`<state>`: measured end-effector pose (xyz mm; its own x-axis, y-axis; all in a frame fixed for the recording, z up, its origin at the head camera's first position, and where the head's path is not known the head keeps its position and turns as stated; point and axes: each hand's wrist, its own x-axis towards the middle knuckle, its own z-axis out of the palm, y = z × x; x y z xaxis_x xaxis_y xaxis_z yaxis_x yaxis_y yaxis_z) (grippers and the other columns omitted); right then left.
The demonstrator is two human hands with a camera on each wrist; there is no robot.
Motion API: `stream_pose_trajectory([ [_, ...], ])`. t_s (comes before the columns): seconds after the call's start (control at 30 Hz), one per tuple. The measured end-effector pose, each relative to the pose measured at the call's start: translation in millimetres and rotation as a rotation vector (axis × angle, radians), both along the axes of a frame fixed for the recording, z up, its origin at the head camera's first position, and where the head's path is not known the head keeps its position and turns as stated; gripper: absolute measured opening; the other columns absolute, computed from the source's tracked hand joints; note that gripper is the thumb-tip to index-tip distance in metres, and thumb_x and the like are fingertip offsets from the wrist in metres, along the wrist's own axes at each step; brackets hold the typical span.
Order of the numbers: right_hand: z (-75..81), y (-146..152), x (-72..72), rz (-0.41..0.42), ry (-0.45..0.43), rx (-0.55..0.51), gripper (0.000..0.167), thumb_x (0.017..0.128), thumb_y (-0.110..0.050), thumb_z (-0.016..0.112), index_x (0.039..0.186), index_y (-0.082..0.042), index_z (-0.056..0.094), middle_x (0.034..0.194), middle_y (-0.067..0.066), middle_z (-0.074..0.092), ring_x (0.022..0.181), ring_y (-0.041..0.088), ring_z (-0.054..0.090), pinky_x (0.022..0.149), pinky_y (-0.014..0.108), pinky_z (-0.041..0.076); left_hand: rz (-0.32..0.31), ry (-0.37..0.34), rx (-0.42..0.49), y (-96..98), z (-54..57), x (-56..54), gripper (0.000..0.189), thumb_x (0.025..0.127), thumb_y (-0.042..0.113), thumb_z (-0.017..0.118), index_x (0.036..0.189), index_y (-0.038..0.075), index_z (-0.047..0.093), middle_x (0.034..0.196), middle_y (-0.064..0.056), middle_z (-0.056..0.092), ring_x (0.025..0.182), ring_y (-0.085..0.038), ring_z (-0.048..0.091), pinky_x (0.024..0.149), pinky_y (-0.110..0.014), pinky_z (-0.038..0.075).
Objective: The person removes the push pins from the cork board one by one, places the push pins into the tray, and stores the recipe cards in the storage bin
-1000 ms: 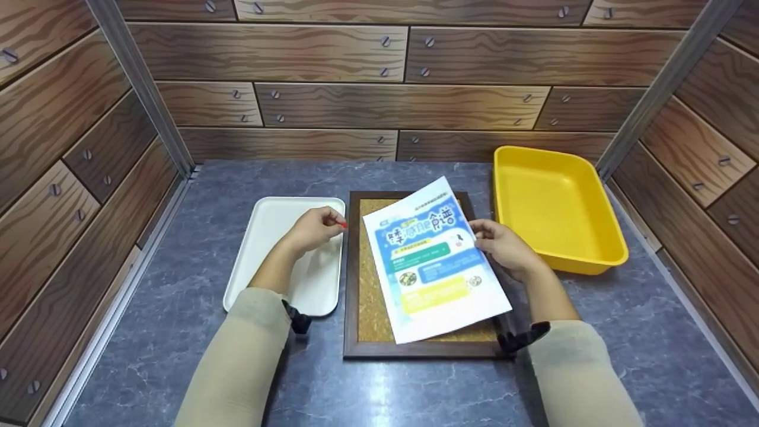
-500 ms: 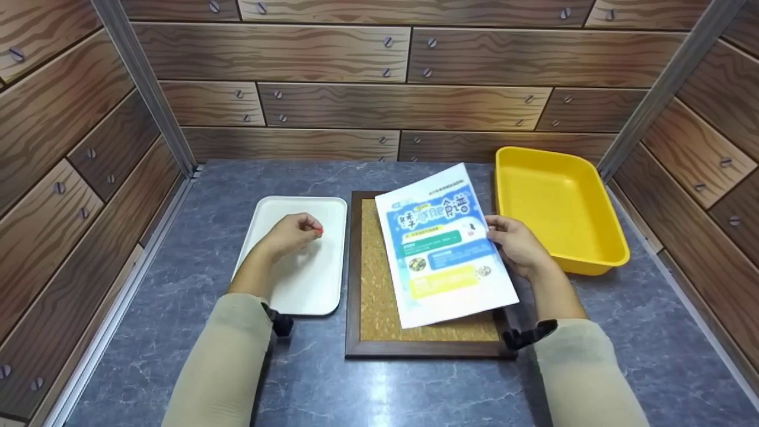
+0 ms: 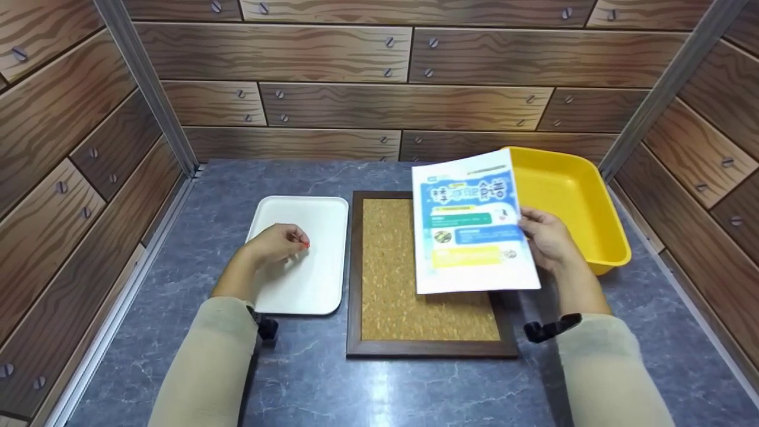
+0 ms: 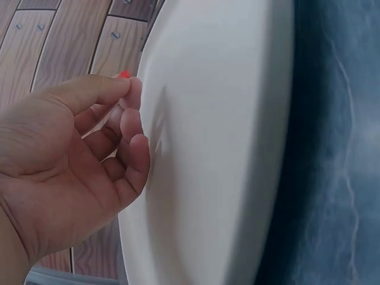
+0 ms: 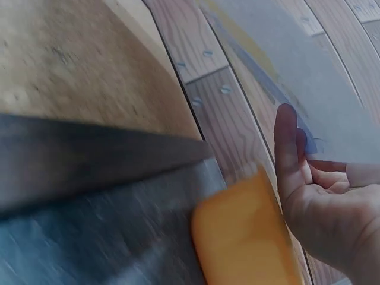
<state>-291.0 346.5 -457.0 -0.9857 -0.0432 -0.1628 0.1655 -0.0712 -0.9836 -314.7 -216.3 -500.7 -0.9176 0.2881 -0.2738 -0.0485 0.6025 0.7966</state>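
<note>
My left hand (image 3: pixel 274 242) is over the white tray (image 3: pixel 325 284), thumb and forefinger pinching a small red piece (image 4: pixel 124 74). Most of that piece is hidden by the fingertips, so I cannot tell its kind. A printed paper sheet (image 3: pixel 474 279) with blue, green and yellow blocks is held by its right edge in my right hand (image 3: pixel 551 240). It hangs above the brown-framed cork board (image 3: pixel 385 296), covering the board's upper right part and overlapping the yellow tub in the head view. In the right wrist view the sheet (image 5: pixel 332 101) shows its pale back.
At the right stands a deep yellow tub (image 3: pixel 572 184), close beside my right hand. The cork board lies between tray and tub on the dark marbled table (image 3: pixel 379 391). Wood-patterned walls (image 3: pixel 332 107) enclose the back and both sides.
The sheet has come off the lower part of the cork board, moving right and up with my right hand, and turned straighter. My left hand has drawn back leftward over the tray with the red piece.
</note>
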Motion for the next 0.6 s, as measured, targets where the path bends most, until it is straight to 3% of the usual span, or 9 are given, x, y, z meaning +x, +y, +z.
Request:
stream_pose_trajectory([
  [0.23, 5.9, 28.3, -4.0, -0.075, -0.017, -0.071, 0.025, 0.114, -0.008, 0.05, 0.137, -0.009, 0.06, 0.103, -0.007, 0.077, 0.094, 0.008, 0.073, 0.082, 0.024, 0.063, -0.011, -0.006, -0.085, -5.0, -2.3, 1.8, 0.012, 0.104, 0.018, 0.07, 0.113, 0.012, 0.074, 0.102, -0.002, 0.067, 0.091, -0.019, 0.061, 0.073, -0.029, 0.046],
  [0.33, 5.5, 41.3, -6.6, -0.109, -0.03, -0.081, 0.026, 0.114, -0.008, 0.051, 0.137, -0.01, 0.06, 0.101, -0.008, 0.077, 0.092, 0.008, 0.074, 0.081, 0.023, 0.063, -0.022, 0.0, -0.106, -5.4, -2.1, 2.5, 0.011, 0.104, 0.018, 0.07, 0.112, 0.011, 0.075, 0.1, -0.001, 0.067, 0.09, -0.018, 0.059, 0.073, -0.028, 0.045],
  [0.4, 4.9, 49.9, -7.8, -0.124, -0.042, -0.073, 0.034, 0.114, -0.01, 0.05, 0.147, -0.007, 0.055, 0.1, -0.01, 0.077, 0.091, 0.007, 0.074, 0.08, 0.023, 0.063, -0.03, 0.007, -0.112, -5.1, -1.9, 2.9, 0.011, 0.104, 0.016, 0.069, 0.111, 0.01, 0.075, 0.099, -0.001, 0.067, 0.088, -0.017, 0.058, 0.072, -0.027, 0.045],
  [0.5, 4.0, 62.6, -9.7, -0.135, -0.051, -0.046, 0.053, 0.115, -0.01, 0.046, 0.166, -0.001, 0.035, 0.096, -0.013, 0.076, 0.088, 0.005, 0.074, 0.078, 0.021, 0.062, -0.037, 0.022, -0.12, -5.1, -2.3, 3.2, 0.011, 0.103, 0.015, 0.07, 0.11, 0.009, 0.075, 0.098, 0.0, 0.067, 0.086, -0.015, 0.056, 0.073, -0.027, 0.044],
  [0.6, 4.2, 74.2, -10.4, -0.154, -0.06, -0.025, 0.063, 0.115, -0.011, 0.043, 0.172, 0.001, 0.018, 0.093, -0.015, 0.075, 0.086, 0.003, 0.074, 0.076, 0.021, 0.062, -0.038, 0.037, -0.122, -5.0, -3.4, 2.9, 0.011, 0.102, 0.014, 0.07, 0.11, 0.009, 0.076, 0.097, -0.001, 0.067, 0.084, -0.014, 0.055, 0.073, -0.027, 0.045],
])
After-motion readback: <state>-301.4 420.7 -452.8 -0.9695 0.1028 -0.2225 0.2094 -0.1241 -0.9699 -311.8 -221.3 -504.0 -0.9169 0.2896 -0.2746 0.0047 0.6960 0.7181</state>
